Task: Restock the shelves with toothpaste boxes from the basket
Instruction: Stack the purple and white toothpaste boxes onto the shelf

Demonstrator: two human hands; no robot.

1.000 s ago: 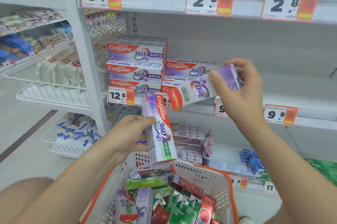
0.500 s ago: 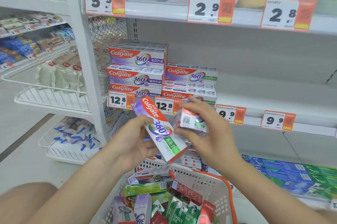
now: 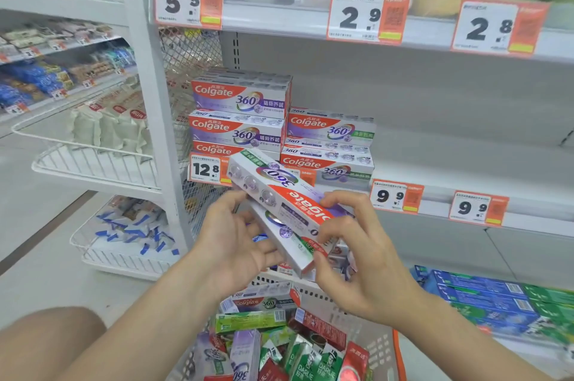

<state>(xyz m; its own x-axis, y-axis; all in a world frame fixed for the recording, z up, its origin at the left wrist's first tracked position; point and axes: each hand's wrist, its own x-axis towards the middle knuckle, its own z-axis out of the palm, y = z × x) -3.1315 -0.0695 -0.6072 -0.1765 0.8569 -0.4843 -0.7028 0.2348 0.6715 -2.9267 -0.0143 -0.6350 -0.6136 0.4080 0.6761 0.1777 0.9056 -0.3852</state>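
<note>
Position: both hands are just below the shelf point(image 3: 466, 163) edge and above the basket point(image 3: 379, 346). They hold two Colgate 360 toothpaste boxes between them, one stacked on the other, both slanting down toward the right.

The upper box point(image 3: 279, 191) shows its logo upside down to the camera. The lower box point(image 3: 290, 244) lies directly beneath it, in contact.

On the left hand point(image 3: 236, 244) the palm is turned up and the fingers point(image 3: 228, 205) are nearly straight. It cradles the left part of the pair without wrapping it.

On the right hand point(image 3: 363, 265) the fingers point(image 3: 340, 199) are curled over the right end of the upper box, and the thumb presses against the lower box.

Two stacks of matching boxes point(image 3: 242, 129) stand at the left end of the shelf, behind the 12.8 price tag point(image 3: 205, 169). The basket holds further toothpaste boxes point(image 3: 257, 303) of mixed brands, lying loose.
</note>
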